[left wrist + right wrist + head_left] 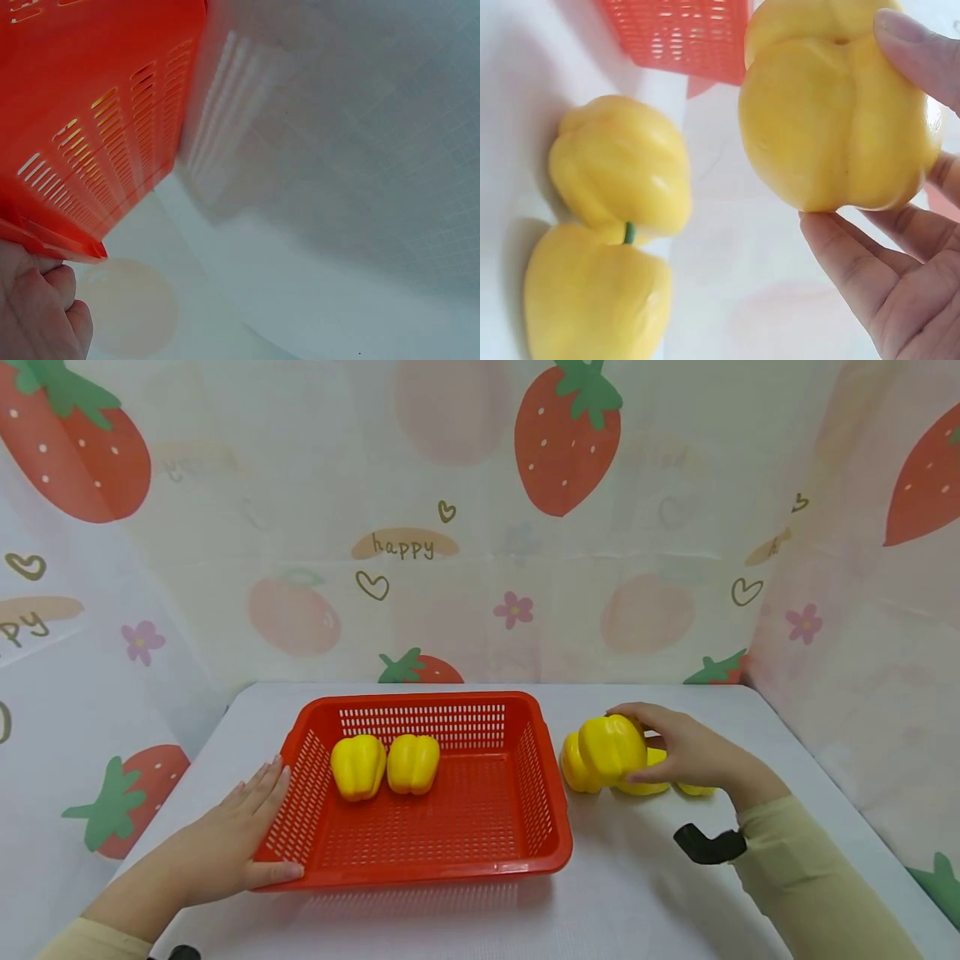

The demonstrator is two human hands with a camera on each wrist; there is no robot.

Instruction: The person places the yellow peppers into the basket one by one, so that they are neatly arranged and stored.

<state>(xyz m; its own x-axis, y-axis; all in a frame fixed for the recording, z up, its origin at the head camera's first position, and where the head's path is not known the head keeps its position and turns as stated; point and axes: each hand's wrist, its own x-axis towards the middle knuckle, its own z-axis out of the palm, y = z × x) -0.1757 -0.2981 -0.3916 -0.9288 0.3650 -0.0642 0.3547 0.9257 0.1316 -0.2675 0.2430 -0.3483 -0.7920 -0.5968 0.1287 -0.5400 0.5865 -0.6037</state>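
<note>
A red slotted basket (420,877) stands on the table with two yellow bell peppers, one pepper (358,767) beside another pepper (413,764), in its left half. My left hand (225,839) holds the basket at its near left corner, its fingers along the left rim and the thumb over the front rim. To the basket's right, my right hand (693,752) grips a yellow bell pepper (832,127) between thumb and fingers. Behind the held pepper is another pepper (573,768). Below the hand lie two more, a pepper (622,165) with a green stem and a pepper (596,300).
The white table (615,902) extends in front of the basket and to its right. Strawberry-printed cloth (480,527) hangs behind the table and at both sides.
</note>
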